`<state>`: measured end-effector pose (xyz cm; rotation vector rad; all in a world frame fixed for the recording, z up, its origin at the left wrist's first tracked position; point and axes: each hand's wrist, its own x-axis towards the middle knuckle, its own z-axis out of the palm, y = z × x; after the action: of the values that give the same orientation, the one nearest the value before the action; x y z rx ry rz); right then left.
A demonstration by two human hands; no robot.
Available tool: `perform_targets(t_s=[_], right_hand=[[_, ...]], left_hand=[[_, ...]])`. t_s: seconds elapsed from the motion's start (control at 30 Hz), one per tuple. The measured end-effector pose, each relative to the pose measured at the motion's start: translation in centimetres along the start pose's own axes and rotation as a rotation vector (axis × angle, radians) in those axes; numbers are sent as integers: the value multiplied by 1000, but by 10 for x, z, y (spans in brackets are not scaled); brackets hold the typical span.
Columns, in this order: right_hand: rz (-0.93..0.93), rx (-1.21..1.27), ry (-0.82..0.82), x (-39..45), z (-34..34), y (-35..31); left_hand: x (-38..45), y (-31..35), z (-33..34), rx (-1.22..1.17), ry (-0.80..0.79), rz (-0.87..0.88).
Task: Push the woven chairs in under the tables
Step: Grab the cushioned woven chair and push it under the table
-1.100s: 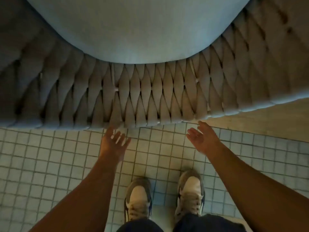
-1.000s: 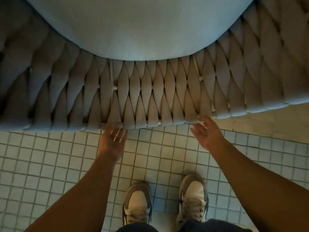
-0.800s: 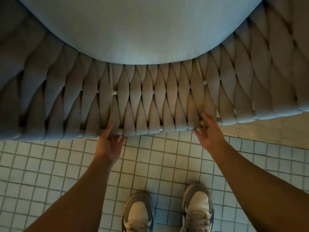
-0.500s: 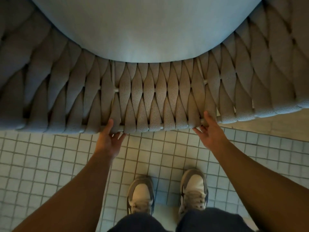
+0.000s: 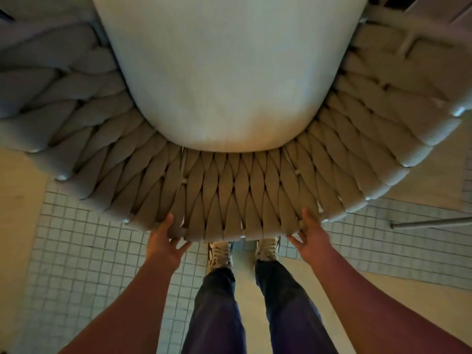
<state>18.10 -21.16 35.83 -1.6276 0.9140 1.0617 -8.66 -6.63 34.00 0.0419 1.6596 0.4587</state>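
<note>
A woven chair (image 5: 235, 195) with a curved back of thick grey-beige straps fills the upper view, seen from above. Its pale seat cushion (image 5: 229, 72) lies inside the curve. My left hand (image 5: 164, 242) grips the rear rim of the back left of centre, thumb on top and fingers curled under. My right hand (image 5: 310, 238) holds the same rim right of centre in the same way. No table top is clearly visible.
The floor (image 5: 76, 251) is small white square tiles with plain beige patches at left and right. A grey metal bar (image 5: 431, 222) lies low at the right edge. My feet in grey-white trainers (image 5: 221, 254) stand directly behind the chair.
My hands reached up from open in the air and closed on the chair's back rim. Since then the chair has moved away from me and more of it shows.
</note>
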Motion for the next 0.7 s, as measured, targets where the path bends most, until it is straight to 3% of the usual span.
perform_targets(t_s=[0.27, 0.43, 0.6, 0.7], right_hand=[[46, 60, 130, -120, -25, -11], [-42, 33, 223, -155, -30, -34], [-114, 67, 109, -162, -13, -68], [-211, 72, 60, -159, 3, -88]], left_hand=[[-124, 31, -20, 126, 223, -3], [-164, 34, -12, 129, 311, 36], [-190, 48, 14, 112, 408, 108], [-192, 69, 32, 81, 343, 219]])
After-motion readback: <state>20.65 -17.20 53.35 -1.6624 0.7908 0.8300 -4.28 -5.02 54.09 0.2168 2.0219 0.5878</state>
